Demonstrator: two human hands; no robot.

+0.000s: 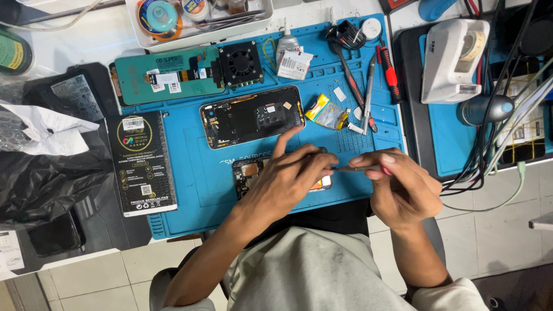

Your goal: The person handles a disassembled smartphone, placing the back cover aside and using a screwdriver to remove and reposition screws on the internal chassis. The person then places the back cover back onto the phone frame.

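An opened phone body (249,173) lies at the near edge of the blue work mat (196,173), mostly covered by my left hand (288,178), which presses down on it with the index finger stretched up. My right hand (397,187) grips a thin metal tool (351,169) whose tip points left toward the phone under my left fingers. Farther back on the mat lies a second phone frame (252,117) with its inside exposed.
A teal screen panel (164,75) and a small black fan (240,62) sit at the mat's back. Tweezers and a red-handled tool (390,72) lie at the right. A black flat box (141,162) is left; a white device (452,57) and cables (495,144) are right.
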